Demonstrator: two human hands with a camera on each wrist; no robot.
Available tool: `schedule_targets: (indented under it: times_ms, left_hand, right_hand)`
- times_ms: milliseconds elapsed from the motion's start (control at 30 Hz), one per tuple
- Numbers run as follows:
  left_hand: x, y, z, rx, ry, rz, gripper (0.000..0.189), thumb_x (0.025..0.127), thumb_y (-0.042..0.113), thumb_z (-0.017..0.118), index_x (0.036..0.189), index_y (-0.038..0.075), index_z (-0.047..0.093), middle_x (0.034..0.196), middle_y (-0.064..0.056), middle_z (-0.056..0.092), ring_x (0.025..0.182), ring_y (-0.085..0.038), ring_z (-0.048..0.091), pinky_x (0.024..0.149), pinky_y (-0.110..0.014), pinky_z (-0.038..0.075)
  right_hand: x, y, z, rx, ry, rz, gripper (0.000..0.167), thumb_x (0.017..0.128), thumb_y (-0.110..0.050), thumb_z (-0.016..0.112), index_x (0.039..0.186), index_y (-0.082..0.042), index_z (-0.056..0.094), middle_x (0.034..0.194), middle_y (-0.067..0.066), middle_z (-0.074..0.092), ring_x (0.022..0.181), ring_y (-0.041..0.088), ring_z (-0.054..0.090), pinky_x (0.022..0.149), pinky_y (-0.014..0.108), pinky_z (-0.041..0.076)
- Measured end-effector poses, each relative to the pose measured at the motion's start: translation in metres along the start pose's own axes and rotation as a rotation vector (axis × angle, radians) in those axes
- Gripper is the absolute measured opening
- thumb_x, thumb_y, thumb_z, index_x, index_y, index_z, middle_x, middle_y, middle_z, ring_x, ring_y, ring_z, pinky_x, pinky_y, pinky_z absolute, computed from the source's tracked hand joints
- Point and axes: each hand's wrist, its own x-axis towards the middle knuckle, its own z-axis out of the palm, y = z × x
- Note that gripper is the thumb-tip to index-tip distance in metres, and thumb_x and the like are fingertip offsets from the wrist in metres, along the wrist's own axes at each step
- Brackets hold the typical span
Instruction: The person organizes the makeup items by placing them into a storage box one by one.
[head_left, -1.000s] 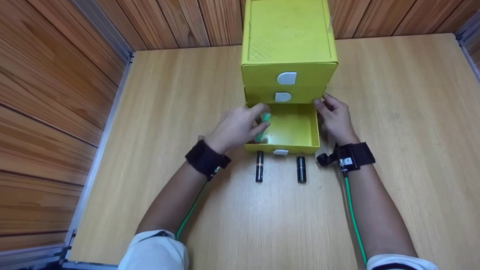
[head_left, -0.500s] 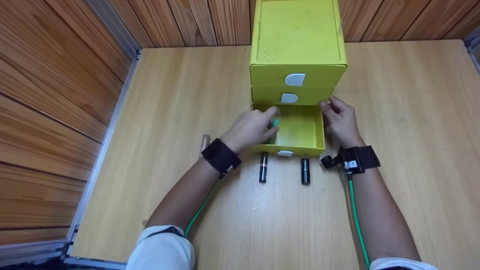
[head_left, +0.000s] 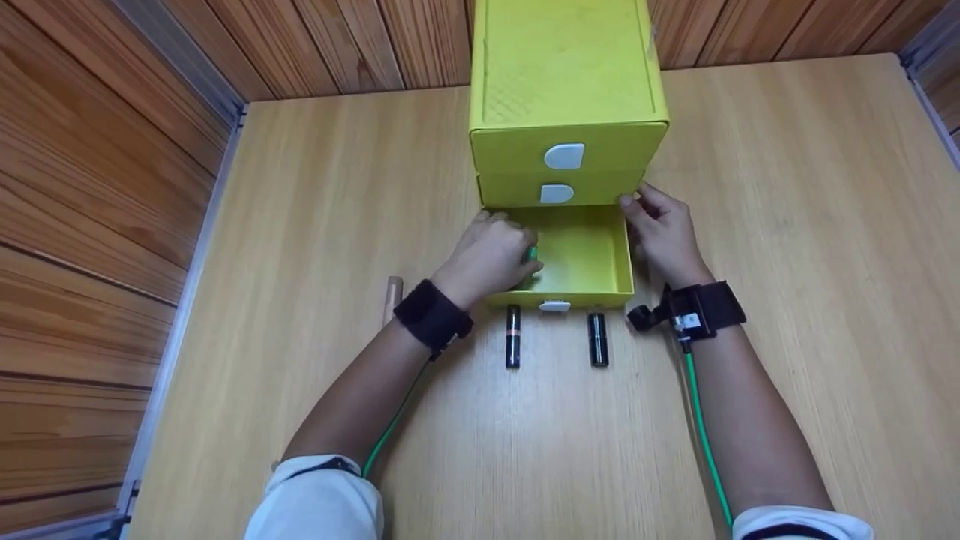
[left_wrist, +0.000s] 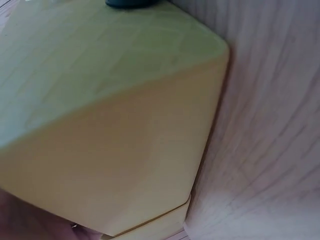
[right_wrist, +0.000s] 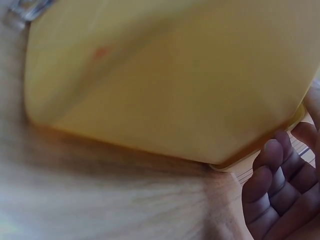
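A yellow-green drawer cabinet (head_left: 570, 67) stands with its bottom drawer (head_left: 619, 255) pulled out. Over the drawer's left side, my left hand (head_left: 487, 259) reaches in, fingertips at the rear of the left rim. Something green, tube-like (head_left: 532, 253), shows between its index finger and thumb; I cannot tell whether they pinch it. My right hand (head_left: 664, 232) grips the cabinet's lower right front corner, thumb at the front and fingers along the side. In the right wrist view its curled fingers (right_wrist: 270, 160) sit by the rear of the drawer wall (right_wrist: 165, 95).
Two black lipstick-like tubes, left (head_left: 513, 337) and right (head_left: 598, 340), lie in front of the drawer. A tan tube (head_left: 391, 300) lies left of my left wrist, partly hidden. White tabs (head_left: 555, 306) mark the drawer fronts. Wood panels (head_left: 97, 187) border the table (head_left: 315, 195).
My left hand has turned its fingers toward the drawer's left rim, and less of the green thing shows. The tan tube has come into fuller view. My right hand stays at the corner.
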Motion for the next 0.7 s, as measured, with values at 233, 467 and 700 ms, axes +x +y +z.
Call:
schedule_targets:
  times_ms: [233, 467, 700]
  left_hand:
    - [-0.012, -0.003, -0.006, 0.162, -0.03, -0.002, 0.033, 0.087, 0.048, 0.068, 0.088, 0.015, 0.074, 0.092, -0.002, 0.068, 0.091, -0.025, 0.056, 0.084, -0.039, 0.038]
    - [-0.015, -0.002, -0.007, 0.215, -0.073, -0.022, 0.036, 0.086, 0.05, 0.069, 0.077, 0.016, 0.072, 0.082, -0.001, 0.064, 0.079, -0.022, 0.059, 0.086, -0.042, 0.042]
    - [-0.01, -0.007, -0.013, 0.172, -0.162, -0.073, 0.039, 0.085, 0.046, 0.072, 0.065, 0.014, 0.063, 0.074, 0.0, 0.06, 0.072, -0.021, 0.055, 0.089, -0.042, 0.041]
  right_hand:
    - [-0.005, -0.014, 0.01, -0.025, -0.026, -0.011, 0.039, 0.097, -0.022, 0.062, 0.135, -0.015, 0.058, 0.071, 0.001, 0.049, 0.06, 0.015, 0.043, 0.05, 0.022, 0.037]
    - [-0.002, -0.015, 0.012, -0.047, -0.028, -0.036, 0.039, 0.098, -0.02, 0.061, 0.136, -0.012, 0.057, 0.068, -0.001, 0.045, 0.062, 0.012, 0.041, 0.054, 0.024, 0.034]
    - [0.004, -0.014, 0.014, -0.039, -0.038, -0.032, 0.04, 0.098, -0.023, 0.06, 0.137, -0.012, 0.056, 0.067, -0.001, 0.045, 0.06, 0.011, 0.041, 0.053, 0.024, 0.035]
